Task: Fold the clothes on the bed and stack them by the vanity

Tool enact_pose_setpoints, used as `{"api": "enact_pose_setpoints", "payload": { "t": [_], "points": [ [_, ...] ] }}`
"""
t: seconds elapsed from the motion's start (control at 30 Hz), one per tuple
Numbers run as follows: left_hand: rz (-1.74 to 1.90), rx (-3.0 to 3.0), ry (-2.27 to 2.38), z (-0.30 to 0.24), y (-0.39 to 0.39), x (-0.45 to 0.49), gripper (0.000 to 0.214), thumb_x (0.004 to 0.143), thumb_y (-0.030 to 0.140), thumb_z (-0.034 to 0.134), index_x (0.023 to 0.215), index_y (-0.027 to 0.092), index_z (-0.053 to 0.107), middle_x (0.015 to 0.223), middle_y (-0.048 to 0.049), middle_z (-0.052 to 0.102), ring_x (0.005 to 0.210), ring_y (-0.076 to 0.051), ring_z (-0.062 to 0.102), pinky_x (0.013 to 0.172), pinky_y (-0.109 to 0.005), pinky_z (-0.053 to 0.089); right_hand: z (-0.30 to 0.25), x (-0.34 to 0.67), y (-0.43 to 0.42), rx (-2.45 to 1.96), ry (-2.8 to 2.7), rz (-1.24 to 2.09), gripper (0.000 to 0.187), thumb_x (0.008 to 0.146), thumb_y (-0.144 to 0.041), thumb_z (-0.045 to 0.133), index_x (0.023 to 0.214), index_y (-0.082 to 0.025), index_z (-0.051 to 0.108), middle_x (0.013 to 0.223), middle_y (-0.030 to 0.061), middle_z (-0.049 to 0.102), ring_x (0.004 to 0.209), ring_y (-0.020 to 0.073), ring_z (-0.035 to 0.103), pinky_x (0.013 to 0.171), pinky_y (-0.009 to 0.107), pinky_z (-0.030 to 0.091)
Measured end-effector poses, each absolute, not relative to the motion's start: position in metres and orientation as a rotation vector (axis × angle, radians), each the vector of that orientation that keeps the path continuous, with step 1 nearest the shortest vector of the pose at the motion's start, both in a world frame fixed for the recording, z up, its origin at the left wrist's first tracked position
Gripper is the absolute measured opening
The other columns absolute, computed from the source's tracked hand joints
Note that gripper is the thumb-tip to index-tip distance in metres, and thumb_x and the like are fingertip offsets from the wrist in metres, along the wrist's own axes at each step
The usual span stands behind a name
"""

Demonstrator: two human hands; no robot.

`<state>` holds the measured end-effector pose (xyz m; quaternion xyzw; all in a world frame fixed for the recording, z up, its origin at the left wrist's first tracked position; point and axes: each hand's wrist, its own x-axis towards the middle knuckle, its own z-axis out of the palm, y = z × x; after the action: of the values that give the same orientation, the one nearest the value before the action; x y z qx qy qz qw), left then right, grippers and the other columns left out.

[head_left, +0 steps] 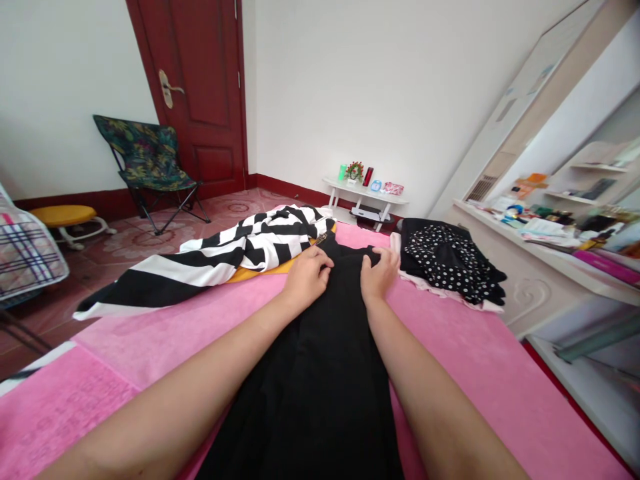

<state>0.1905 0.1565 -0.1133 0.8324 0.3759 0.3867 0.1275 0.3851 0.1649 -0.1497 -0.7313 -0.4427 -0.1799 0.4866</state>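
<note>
A long black garment (325, 373) lies lengthwise in front of me on a pink bed cover (450, 360); I cannot tell whether it is trousers or a dress. At its far left edge, my left hand (309, 272) is closed, thumb and fingers pinching the cloth beside a small metallic-looking trim. Opposite it, my right hand (380, 272) curls its fingers over the far right edge, thumb pointing up. Black-and-white striped fabric (240, 247) is heaped to the left, with mustard-yellow cloth under it. Folded clothes (445, 260), the top one black with white dots, are stacked to the right.
Beyond the bed stands a low white table (367, 190) with a flowerpot and small items. A folding chair (147, 160) and yellow stool (64, 215) are at the left, near a dark red door (200, 80). A cluttered white shelf (550, 250) runs along the right.
</note>
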Motion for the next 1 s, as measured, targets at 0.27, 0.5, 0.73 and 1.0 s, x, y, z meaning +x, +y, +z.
{"api": "enact_pose_setpoints", "payload": {
  "t": [0.27,0.5,0.73,1.0],
  "points": [
    [0.572,2.5,0.879,-0.135,0.136,0.206,0.067,0.088,0.057,0.041,0.141,0.016,0.036,0.152,-0.0096,0.024,0.14,-0.024,0.018,0.114,-0.036,0.017,-0.159,0.406,0.196,-2.237,-1.504,0.085,0.059,0.092,-0.049,0.028,0.141,-0.017,0.034,0.153,0.0114,0.021,0.139,0.028,0.015,0.108,0.058,0.013],
    [0.403,2.529,0.81,-0.136,0.141,0.199,0.079,0.086,0.064,0.039,0.147,0.018,0.021,0.155,-0.007,0.011,0.143,-0.021,0.006,0.115,-0.034,0.007,-0.163,0.419,0.195,-2.326,-1.611,0.161,0.07,0.091,-0.059,0.022,0.148,-0.018,0.018,0.156,0.0103,0.005,0.142,0.03,0.003,0.107,0.063,0.01],
    [0.209,2.496,0.68,-0.127,0.14,0.184,0.116,0.061,0.071,0.064,0.149,0.018,0.01,0.155,-0.0103,0.002,0.142,-0.027,0.002,0.114,-0.038,0.007,-0.16,0.412,0.144,-2.377,-1.735,0.229,0.064,0.094,-0.054,0.022,0.148,-0.02,0.017,0.156,0.0094,0.009,0.141,0.0305,0.01,0.108,0.061,0.015],
    [0.206,2.342,0.56,-0.106,0.119,0.146,0.126,0.033,0.047,0.087,0.143,0.021,0.032,0.151,-0.0116,0.025,0.139,-0.028,0.02,0.111,-0.036,0.022,-0.136,0.375,0.036,-1.874,-1.96,0.025,0.056,0.075,-0.012,0.047,0.131,-0.019,0.046,0.14,0.0104,0.043,0.13,0.0248,0.039,0.109,0.045,0.031]
  ]
}}
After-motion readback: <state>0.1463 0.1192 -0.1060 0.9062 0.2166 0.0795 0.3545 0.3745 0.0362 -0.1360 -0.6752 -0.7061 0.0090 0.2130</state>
